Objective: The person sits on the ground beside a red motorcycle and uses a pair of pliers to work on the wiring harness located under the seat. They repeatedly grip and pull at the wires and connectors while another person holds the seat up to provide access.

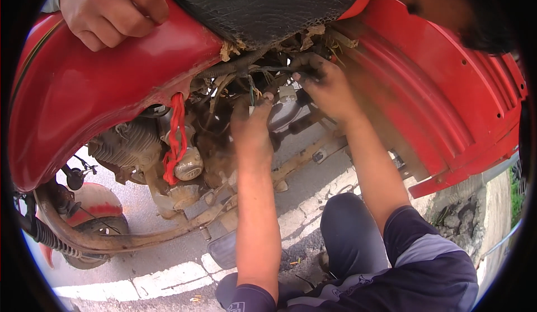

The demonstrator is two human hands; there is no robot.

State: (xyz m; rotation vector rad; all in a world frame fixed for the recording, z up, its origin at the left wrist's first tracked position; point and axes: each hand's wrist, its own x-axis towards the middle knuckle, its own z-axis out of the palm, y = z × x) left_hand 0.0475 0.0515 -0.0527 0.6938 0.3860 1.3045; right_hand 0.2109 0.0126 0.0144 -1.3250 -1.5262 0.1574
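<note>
My left hand (251,126), partly blurred, is closed at the lower end of a bunch of thin wires (253,85) that hang beneath the seat. Higher and to the right, my right hand (327,85) pinches a dark cable (275,68) between thumb and fingers. A pale plastic connector (287,92) sits between the two hands. Around them is the exposed middle of a motorcycle, with a brown, dusty frame tube (296,161) below. The black seat (263,10) overhangs the wiring and hides part of it.
Another person's hand (114,10) rests on the red fuel tank (106,82); that person's head leans in at upper right. Red cloth (176,138) hangs by the engine (126,144). A large red body panel (425,82) stands right. A curb (495,217) borders the road.
</note>
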